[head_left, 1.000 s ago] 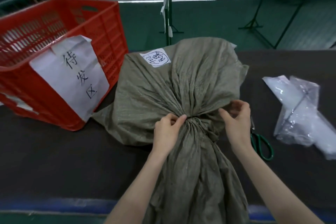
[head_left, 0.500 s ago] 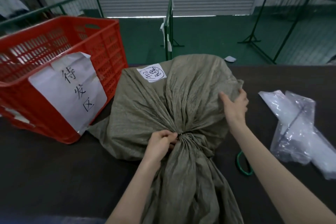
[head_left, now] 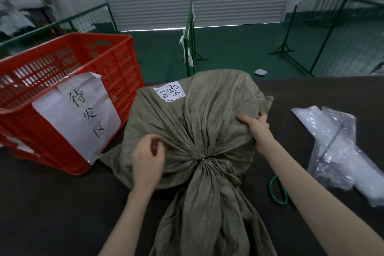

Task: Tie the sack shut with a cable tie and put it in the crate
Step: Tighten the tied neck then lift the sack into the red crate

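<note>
A full grey-green woven sack (head_left: 207, 114) lies on the dark table (head_left: 52, 203), its neck gathered and cinched by a thin cable tie (head_left: 205, 159). The loose neck cloth trails toward me. My right hand (head_left: 256, 125) grips the sack's cloth at its right shoulder. My left hand (head_left: 148, 158) hovers over the sack's left side, fingers apart and curled, holding nothing. The red plastic crate (head_left: 116, 62) with a white paper label stands at the left, right beside the sack.
Green-handled scissors (head_left: 276, 192) lie on the table under my right forearm. Clear plastic bags (head_left: 336, 147) lie at the right. Green metal racks and a roller door stand on the floor beyond the table's far edge.
My left hand has let go of the tied neck and lifted to the left. My right hand went from the neck to the sack's right shoulder and took hold there.
</note>
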`<state>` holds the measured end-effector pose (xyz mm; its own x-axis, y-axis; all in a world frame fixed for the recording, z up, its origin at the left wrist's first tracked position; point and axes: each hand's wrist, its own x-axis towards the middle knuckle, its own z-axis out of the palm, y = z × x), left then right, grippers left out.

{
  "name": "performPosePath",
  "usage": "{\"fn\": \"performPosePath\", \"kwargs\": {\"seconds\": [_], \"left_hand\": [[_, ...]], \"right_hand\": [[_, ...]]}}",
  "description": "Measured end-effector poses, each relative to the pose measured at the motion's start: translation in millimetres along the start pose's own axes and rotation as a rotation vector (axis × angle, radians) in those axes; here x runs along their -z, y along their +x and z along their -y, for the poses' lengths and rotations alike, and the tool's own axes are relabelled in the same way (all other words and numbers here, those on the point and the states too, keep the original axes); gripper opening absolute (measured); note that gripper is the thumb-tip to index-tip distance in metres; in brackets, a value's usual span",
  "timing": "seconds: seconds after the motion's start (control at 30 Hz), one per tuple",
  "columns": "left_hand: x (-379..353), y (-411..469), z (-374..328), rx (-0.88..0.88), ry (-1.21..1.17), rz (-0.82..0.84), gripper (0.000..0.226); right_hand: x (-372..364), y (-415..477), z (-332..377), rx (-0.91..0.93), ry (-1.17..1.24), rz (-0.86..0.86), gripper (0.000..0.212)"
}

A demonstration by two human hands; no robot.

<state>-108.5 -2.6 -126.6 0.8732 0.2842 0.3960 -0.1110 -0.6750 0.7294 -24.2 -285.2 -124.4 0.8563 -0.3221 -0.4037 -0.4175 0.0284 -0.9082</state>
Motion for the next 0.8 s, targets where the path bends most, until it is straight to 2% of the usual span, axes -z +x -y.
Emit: {"fn": "performPosePath", "kwargs": {"seconds": [0.07,0.17,0.23,0.3,0.37,0.43,0.53,0.67,0.8], "left_hand": [[9.4,18.3,16.2,-0.031,0.140,-0.043,0.021],[20.8,41.6,34.7,0.120,0.308,0.002,0.045],[25.4,52.2,50.0,0.220,0.328,0.082,0.061],[28.9,56.2,65.0,0.352,0.219,0.184,0.079],[31.2,53.8,75.4,0.592,-0.089,0.243,0.090],[31.0,48.8,75.1,0.826,-0.405,0.301,0.081],[31.5,41.5,68.0,0.922,-0.632,0.408,0.068],[35.4,36.0,63.4,0.943,-0.638,0.429,0.069],[37.2,31.9,60.3,0.928,-0.551,0.453,0.072]], "right_hand": [[1.5,4.5,6.1,0.062,-0.074,-0.051,0.103],[2.9,10.3,18.9,0.083,-0.028,-0.030,0.111],[4.5,9.6,19.1,0.030,0.024,0.023,0.118],[3.9,13.1,9.7,-0.063,0.140,0.132,0.123],[2.8,10.2,0.6,-0.097,0.278,0.236,0.108],[2.5,6.3,-5.1,-0.095,0.328,0.266,0.094],[5.3,0.3,-15.4,-0.083,0.368,0.300,0.083],[9.6,-6.0,-26.7,-0.111,0.396,0.325,0.072],[12.4,-13.1,-30.5,-0.114,0.401,0.339,0.081]]}}
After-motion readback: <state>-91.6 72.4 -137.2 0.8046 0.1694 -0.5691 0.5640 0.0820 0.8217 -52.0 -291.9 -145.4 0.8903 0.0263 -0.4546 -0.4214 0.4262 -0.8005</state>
